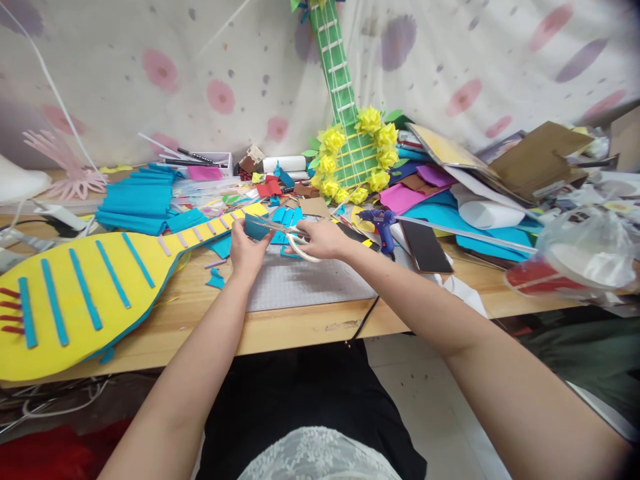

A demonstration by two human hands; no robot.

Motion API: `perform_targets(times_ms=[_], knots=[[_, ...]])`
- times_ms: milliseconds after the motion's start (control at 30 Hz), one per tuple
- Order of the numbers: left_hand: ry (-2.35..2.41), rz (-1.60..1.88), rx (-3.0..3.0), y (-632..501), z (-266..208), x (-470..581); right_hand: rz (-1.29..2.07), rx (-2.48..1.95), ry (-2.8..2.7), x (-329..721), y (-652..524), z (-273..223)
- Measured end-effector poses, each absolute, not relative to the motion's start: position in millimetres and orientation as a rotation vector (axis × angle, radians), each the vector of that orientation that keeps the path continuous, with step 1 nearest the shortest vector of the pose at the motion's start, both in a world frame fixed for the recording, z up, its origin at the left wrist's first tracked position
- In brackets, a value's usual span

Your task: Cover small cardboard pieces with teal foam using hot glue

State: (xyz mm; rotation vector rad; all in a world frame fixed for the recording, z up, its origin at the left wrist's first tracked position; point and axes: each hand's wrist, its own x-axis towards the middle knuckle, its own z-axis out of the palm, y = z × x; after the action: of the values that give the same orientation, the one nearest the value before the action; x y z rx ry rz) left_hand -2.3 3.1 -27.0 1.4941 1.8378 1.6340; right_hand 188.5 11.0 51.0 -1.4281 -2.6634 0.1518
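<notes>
The right fingers (311,232) grip scissors (290,231) pointing toward ten o'clock, so a slip could nip the left fingers (261,247), which pinch blue paper (255,228).

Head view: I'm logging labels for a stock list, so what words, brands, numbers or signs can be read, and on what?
No text can be read here.
Scissors: no lettering can be made out.
Mat: any numbers are too faint to read.
Glue gun: any markings are too small.
Red tub: any print is too blurred.
</notes>
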Motion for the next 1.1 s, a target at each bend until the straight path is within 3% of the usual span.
perform_targets(times_ms=[433, 1100], knots=[[1.889, 1.595, 1.543, 2.8, -26.9, -1.3, 0.179, -1.466, -2.654, 187.0, 10.3, 51.5], [1.833, 1.611, 1.583, 4.0, -32.1, -0.6, -0.06, -1.485, -2.613, 191.7, 13.8, 46.8]])
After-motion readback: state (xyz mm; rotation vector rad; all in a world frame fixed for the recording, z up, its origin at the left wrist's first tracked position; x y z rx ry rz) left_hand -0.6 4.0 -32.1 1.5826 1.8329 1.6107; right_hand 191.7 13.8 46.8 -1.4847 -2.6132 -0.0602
